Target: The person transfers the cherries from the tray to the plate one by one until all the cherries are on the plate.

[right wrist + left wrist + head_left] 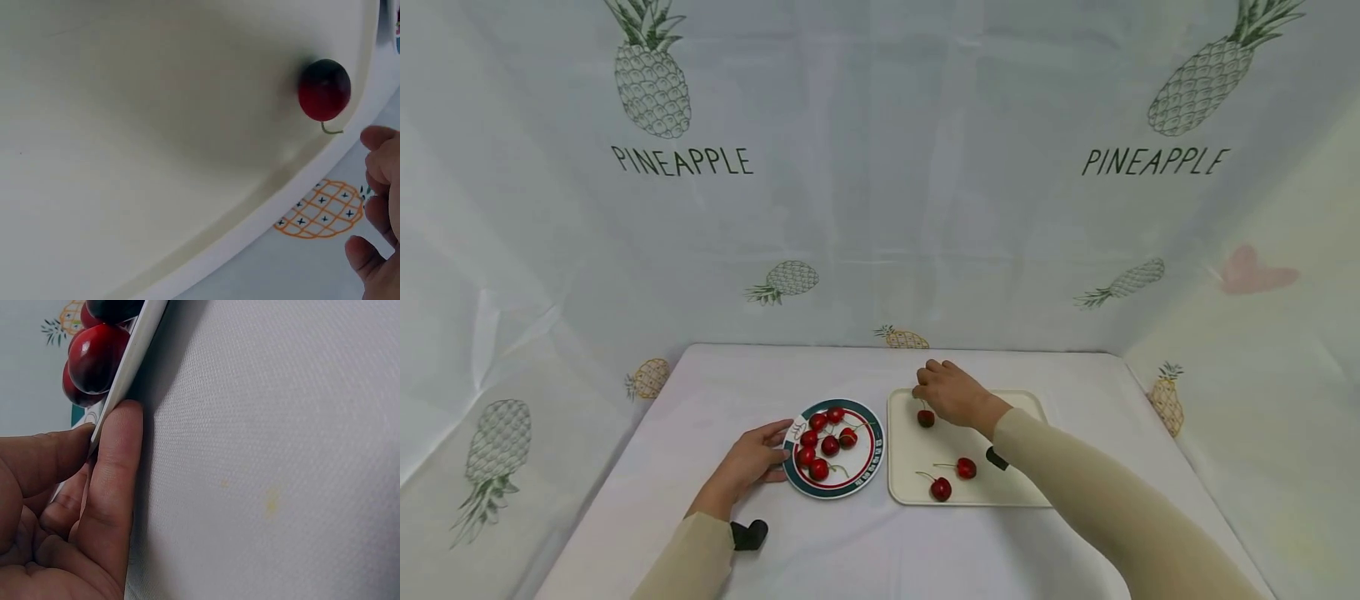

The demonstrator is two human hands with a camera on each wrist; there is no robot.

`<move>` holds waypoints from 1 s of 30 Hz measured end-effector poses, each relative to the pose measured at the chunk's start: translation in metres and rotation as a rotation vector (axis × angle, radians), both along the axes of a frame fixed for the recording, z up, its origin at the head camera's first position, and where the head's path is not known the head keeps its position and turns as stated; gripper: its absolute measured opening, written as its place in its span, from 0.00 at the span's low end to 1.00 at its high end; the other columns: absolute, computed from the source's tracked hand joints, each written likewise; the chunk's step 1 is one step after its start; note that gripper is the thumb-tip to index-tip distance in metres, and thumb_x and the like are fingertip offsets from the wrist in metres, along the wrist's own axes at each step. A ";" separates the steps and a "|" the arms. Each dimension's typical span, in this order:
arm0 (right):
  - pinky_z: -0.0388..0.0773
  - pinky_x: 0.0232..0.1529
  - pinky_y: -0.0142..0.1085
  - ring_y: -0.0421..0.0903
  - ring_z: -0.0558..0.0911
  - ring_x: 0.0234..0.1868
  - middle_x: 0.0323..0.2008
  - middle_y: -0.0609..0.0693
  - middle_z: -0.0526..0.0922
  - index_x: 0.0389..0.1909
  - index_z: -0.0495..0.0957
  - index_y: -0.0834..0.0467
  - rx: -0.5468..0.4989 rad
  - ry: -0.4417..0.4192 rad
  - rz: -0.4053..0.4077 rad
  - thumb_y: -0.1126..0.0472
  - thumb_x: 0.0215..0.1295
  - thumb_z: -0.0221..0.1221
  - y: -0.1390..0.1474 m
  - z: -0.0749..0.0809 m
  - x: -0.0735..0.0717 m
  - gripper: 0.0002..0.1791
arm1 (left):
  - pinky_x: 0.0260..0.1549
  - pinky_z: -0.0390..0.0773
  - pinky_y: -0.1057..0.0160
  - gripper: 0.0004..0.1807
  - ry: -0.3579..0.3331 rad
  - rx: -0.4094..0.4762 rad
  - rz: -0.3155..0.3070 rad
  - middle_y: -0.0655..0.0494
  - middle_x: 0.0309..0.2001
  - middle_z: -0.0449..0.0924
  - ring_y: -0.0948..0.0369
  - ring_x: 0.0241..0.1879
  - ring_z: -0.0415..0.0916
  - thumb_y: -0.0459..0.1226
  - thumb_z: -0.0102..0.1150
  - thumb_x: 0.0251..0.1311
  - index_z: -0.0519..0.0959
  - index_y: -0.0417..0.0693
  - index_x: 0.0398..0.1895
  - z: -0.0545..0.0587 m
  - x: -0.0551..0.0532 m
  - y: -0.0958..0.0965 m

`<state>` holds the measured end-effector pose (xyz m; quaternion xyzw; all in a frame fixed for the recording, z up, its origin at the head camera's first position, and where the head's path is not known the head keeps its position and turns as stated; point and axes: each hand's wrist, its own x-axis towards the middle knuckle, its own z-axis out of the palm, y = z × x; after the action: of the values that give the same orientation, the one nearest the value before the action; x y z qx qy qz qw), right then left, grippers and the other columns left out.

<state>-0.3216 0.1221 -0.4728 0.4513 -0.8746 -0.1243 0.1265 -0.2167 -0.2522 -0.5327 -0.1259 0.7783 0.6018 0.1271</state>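
My left hand (752, 460) grips the left rim of a round plate (824, 492) with a green and red border. In the left wrist view, the thumb (56, 456) lies on top of the rim and a finger is underneath. Several red cherries (830, 446) lie on this plate. Over the back of a cream tray (1007, 450) is my right hand (951, 393), just above a dark red cherry (926, 418). The right wrist view shows that cherry's stem (331, 130) close to the fingertips, with a gap between thumb and fingers.
Two more cherries, one in front (941, 489) and one beside it (966, 468), lie on the tray with their stems pointing left. Plate and tray sit side by side on a white tablecloth (827, 550). A pineapple-print curtain (887, 208) hangs behind.
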 end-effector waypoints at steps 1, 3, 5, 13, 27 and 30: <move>0.78 0.45 0.40 0.48 0.74 0.44 0.40 0.48 0.82 0.47 0.89 0.50 0.012 -0.014 0.002 0.60 0.72 0.67 0.000 -0.001 -0.001 0.07 | 0.38 0.91 0.54 0.33 0.003 0.002 -0.001 0.35 0.72 0.73 0.58 0.41 0.85 0.24 0.57 0.70 0.69 0.47 0.78 0.000 0.000 0.000; 0.77 0.44 0.40 0.48 0.73 0.43 0.39 0.48 0.81 0.47 0.89 0.48 0.031 -0.035 -0.001 0.60 0.72 0.67 -0.002 -0.004 -0.002 0.07 | 0.38 0.91 0.54 0.33 0.005 0.006 0.000 0.35 0.71 0.73 0.57 0.41 0.85 0.24 0.57 0.70 0.69 0.47 0.78 0.000 0.000 0.001; 0.77 0.43 0.40 0.48 0.73 0.42 0.38 0.48 0.80 0.46 0.90 0.47 0.044 -0.040 -0.006 0.59 0.71 0.67 -0.003 -0.007 -0.004 0.07 | 0.38 0.91 0.55 0.33 0.007 0.005 -0.002 0.35 0.71 0.73 0.57 0.41 0.85 0.24 0.57 0.70 0.69 0.47 0.78 -0.001 0.000 0.001; 0.79 0.44 0.41 0.49 0.72 0.42 0.40 0.49 0.80 0.45 0.90 0.47 0.093 -0.002 -0.074 0.58 0.73 0.65 0.000 -0.016 -0.011 0.06 | 0.39 0.91 0.55 0.33 0.007 -0.001 -0.009 0.36 0.70 0.74 0.57 0.41 0.84 0.25 0.57 0.71 0.69 0.48 0.78 0.000 0.002 0.001; 0.78 0.41 0.43 0.50 0.73 0.41 0.39 0.51 0.80 0.42 0.89 0.51 -0.018 -0.078 -0.114 0.64 0.71 0.65 0.034 -0.024 -0.004 0.06 | 0.40 0.91 0.55 0.34 -0.004 0.012 -0.007 0.35 0.72 0.72 0.57 0.42 0.84 0.25 0.56 0.71 0.68 0.48 0.79 0.002 0.001 0.000; 0.80 0.43 0.44 0.51 0.74 0.42 0.40 0.51 0.81 0.44 0.88 0.53 -0.055 -0.088 -0.095 0.65 0.70 0.65 0.041 -0.027 0.000 0.07 | 0.40 0.91 0.55 0.34 -0.005 0.007 -0.005 0.35 0.73 0.71 0.57 0.42 0.84 0.25 0.56 0.71 0.67 0.48 0.79 0.002 0.002 0.001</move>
<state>-0.3214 0.1627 -0.4997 0.4108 -0.9028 -0.0859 0.0941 -0.2148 -0.2517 -0.5306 -0.1253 0.7763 0.6037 0.1311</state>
